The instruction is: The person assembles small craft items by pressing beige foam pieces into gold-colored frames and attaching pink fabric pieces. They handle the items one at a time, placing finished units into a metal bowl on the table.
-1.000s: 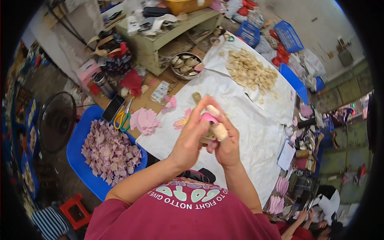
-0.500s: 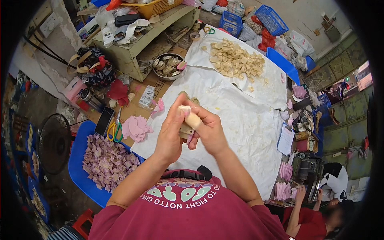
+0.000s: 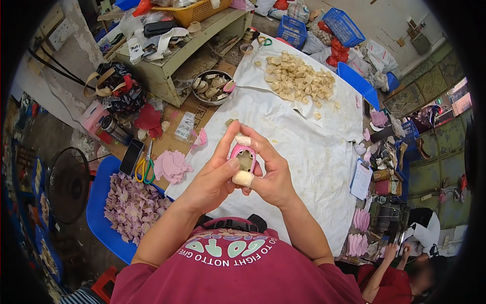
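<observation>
Both my hands hold a small oval hollow piece (image 3: 245, 161), grey-green inside with dark holes and a pink edge around it. My left hand (image 3: 206, 185) has its thumb pressed on the near left side. My right hand (image 3: 276, 182) grips the opposite side, with beige wraps (image 3: 243, 178) on thumb and forefinger. Below them spreads a white cloth (image 3: 304, 187). A brownish piece (image 3: 231, 122) lies just past my left fingertips, partly hidden. Pink fabric pieces (image 3: 172, 165) are stacked to the left.
Far on the cloth is a pile of cream blocks (image 3: 301, 78). A metal bowl (image 3: 215, 102) holds several grey-brown pieces. Scissors (image 3: 147, 163) and a phone (image 3: 132, 155) lie by a blue tub (image 3: 94, 202) of pinkish pieces. A co-worker's hands (image 3: 391, 252) are at lower right.
The oval piece has turned so that its hollow face and pink edge now show upward. My hands have rotated around it, with my left thumb now laid across its side.
</observation>
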`<action>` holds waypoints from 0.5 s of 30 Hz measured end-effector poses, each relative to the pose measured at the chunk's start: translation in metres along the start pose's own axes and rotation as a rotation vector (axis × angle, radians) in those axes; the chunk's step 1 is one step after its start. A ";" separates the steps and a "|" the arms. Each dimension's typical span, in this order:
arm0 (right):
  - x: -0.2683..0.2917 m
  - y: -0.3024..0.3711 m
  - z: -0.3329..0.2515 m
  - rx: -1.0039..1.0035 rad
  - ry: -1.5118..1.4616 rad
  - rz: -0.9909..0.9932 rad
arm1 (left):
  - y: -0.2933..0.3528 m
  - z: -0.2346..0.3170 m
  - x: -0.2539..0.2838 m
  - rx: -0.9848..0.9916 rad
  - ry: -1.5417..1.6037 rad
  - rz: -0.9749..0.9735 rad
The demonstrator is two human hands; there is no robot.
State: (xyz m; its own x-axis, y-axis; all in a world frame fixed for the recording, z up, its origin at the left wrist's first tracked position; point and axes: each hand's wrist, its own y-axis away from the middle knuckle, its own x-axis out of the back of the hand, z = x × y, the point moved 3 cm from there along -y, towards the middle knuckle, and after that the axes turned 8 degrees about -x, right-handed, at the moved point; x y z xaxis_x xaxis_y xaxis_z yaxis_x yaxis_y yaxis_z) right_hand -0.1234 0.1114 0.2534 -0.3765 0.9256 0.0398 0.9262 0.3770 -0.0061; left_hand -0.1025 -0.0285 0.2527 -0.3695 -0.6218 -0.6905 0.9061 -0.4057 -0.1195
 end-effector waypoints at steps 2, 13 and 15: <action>-0.004 0.003 -0.003 -0.053 -0.186 -0.047 | 0.002 -0.003 0.000 -0.013 0.143 -0.047; 0.005 0.006 -0.001 0.030 -0.426 -0.068 | -0.005 0.023 0.005 -0.370 -0.707 -0.141; 0.015 0.010 0.001 -0.217 -0.542 0.058 | -0.006 0.034 0.000 -0.487 -1.209 -0.282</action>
State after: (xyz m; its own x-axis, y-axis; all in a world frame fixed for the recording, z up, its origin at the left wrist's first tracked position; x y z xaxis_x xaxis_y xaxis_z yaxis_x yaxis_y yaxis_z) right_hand -0.1199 0.1285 0.2528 -0.2290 0.8518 -0.4713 0.9071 0.3624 0.2141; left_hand -0.1150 -0.0485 0.2780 -0.2749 -0.8588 0.4324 0.6564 -0.4962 -0.5683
